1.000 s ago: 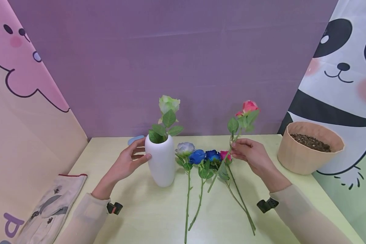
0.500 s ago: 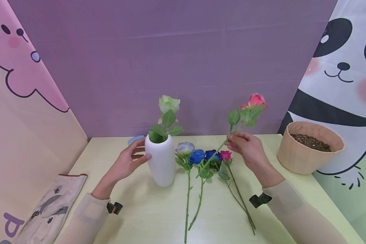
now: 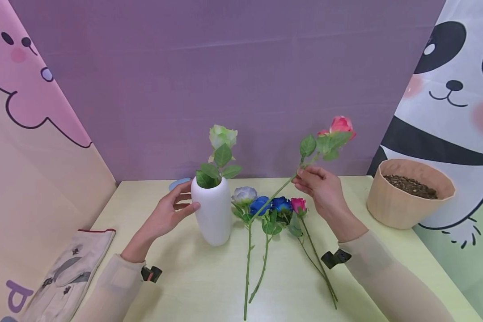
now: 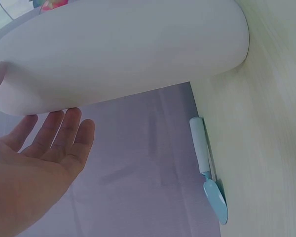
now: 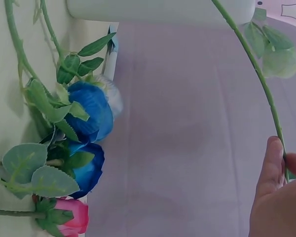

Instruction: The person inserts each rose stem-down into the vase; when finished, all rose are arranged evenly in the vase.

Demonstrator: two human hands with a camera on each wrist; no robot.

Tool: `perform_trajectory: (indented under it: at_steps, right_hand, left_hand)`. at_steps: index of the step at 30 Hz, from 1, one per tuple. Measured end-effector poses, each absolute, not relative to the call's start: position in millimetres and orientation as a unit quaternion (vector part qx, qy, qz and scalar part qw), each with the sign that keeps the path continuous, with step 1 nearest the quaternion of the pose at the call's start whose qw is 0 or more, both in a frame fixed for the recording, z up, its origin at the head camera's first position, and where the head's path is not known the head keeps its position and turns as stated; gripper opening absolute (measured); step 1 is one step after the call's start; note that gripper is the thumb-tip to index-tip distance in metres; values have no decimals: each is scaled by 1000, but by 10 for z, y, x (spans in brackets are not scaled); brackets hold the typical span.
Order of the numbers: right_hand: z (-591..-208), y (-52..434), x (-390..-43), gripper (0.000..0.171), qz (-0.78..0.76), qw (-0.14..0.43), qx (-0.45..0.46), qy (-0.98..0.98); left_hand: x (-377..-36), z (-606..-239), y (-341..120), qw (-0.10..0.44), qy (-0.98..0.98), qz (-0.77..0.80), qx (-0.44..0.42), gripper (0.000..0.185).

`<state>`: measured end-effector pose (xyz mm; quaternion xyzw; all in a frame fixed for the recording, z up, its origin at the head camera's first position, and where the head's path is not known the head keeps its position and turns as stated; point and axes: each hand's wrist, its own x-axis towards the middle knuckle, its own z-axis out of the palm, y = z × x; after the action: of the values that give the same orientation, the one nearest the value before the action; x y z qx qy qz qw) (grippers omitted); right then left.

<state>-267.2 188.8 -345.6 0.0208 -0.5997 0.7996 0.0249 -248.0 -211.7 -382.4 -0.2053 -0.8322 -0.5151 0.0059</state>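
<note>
We see the right hand (image 3: 319, 188) pinching the pink rose (image 3: 340, 125) by its stem, now lifted off the bench (image 3: 193, 277) and tilted towards the vase (image 3: 213, 212), which the left hand (image 3: 167, 217) apparently steadies, fingers relaxed.

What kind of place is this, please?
Probably a staged tabletop for flower arranging: cartoon animal backdrops and a purple wall enclose a pale table with a white vase, loose roses, and a soil pot.
</note>
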Motion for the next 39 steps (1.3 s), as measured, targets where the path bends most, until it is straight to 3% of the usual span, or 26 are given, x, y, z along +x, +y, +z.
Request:
perform_trajectory:
  at_steps: [9, 22, 39]
  right_hand:
    - [-3394, 1834, -2688, 21, 814, 40, 17, -579]
    - [-3294, 1718, -2686, 18, 826, 45, 6, -562]
    - [-3215, 1617, -2709, 27, 838, 48, 8, -544]
  left_hand:
    - [-2486, -3827, -2115, 9, -831, -514, -212, 67]
    - [-2478, -3813, -2112, 9, -834, -510, -210, 67]
    - [-2483, -3833, -2118, 12, -834, -509, -213, 66]
